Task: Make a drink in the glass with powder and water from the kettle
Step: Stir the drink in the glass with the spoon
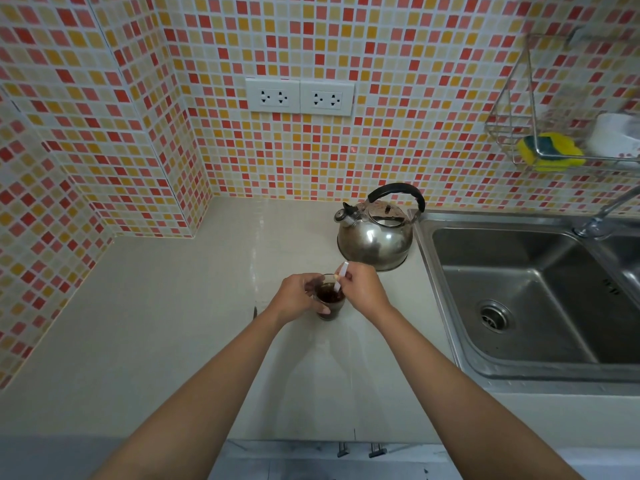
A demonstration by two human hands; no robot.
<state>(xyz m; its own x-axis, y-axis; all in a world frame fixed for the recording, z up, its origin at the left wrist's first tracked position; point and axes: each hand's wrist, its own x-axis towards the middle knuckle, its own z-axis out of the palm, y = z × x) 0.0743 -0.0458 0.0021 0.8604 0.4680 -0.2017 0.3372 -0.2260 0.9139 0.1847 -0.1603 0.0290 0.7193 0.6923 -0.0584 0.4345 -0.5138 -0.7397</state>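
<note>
A small clear glass [329, 301] holding dark brown liquid stands on the pale counter [173, 323], near its middle. My left hand [298, 296] wraps around the glass from the left. My right hand [362, 289] pinches a thin white stirrer [341, 277] that slants down into the liquid. The steel kettle [375, 237] with a black handle sits upright just behind the glass, its spout turned to the left. No powder container shows.
A steel sink [526, 299] with a tap [609, 213] fills the right side. A wire rack [554, 147] holding a yellow sponge hangs on the tiled wall above it. Two double sockets [299, 97] sit on the back wall.
</note>
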